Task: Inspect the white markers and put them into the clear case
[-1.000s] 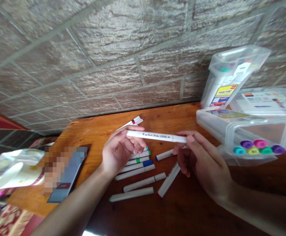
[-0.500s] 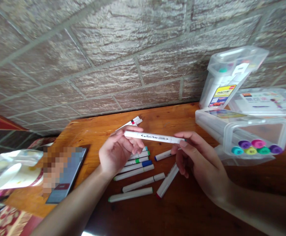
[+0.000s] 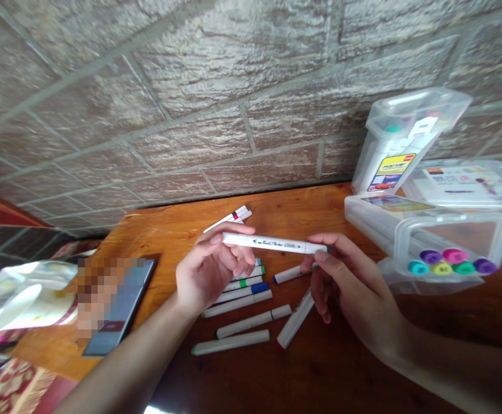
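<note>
A white marker [image 3: 274, 243] with black lettering lies nearly level between my two hands, above the table. Its left end is pinched by my left hand [image 3: 214, 259], fingers curled beneath. My right hand [image 3: 348, 282] grips the right end, where a bit of teal shows at the tip. Below them several white markers lie on the wood, among them one with a blue cap [image 3: 259, 287], a green-ended one [image 3: 231, 342] and a red-ended one [image 3: 294, 322]. Part of the row is hidden behind my left hand.
A clear box of colourful markers [image 3: 449, 221] lies on its side at right. Behind it stand an upright marker case [image 3: 389, 155] and a flat clear case [image 3: 470, 184]. A tablet-like screen [image 3: 123, 316] rests at left, near a paper cup [image 3: 39, 305]. A stone wall [image 3: 233, 149] backs the table.
Both hands still hold the marker at its ends, almost unmoved. The lettering has turned slightly, and the whole view has shifted a little.
</note>
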A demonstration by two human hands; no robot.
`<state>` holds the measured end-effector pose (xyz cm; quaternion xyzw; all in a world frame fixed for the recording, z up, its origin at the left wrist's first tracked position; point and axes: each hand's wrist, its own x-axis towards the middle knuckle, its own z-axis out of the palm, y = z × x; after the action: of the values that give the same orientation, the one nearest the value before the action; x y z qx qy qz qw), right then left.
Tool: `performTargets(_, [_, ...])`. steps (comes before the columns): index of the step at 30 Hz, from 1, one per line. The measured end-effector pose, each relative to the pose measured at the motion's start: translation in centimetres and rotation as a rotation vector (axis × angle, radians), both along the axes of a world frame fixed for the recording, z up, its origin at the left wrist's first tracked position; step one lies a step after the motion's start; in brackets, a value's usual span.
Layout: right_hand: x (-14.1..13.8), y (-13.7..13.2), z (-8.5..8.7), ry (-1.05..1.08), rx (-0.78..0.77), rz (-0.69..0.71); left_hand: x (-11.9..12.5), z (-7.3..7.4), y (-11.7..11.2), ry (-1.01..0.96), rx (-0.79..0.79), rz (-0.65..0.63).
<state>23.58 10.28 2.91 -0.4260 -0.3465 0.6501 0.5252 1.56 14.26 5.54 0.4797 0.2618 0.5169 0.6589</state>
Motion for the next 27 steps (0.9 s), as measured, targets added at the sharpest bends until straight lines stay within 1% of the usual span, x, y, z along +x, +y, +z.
performTargets(6, [-0.29, 0.21, -0.47, -0.023, 0.018, -0.037, 0.10, 0.06, -0.03, -0.033, -0.005, -0.027])
performTargets(12, [-0.20, 0.35, -0.97, -0.039, 0.025, -0.013, 0.06, 0.06, -0.09, -0.063, -0.016, -0.045])
performTargets(20, [-0.18, 0.23, -0.24, -0.056, 0.004, -0.003, 0.09, 0.27, -0.11, -0.060, -0.028, -0.026])
performTargets(27, [-0.50, 0.22, -0.56, -0.045, 0.022, -0.026, -0.14, 0.25, -0.06, -0.086, -0.035, -0.061])
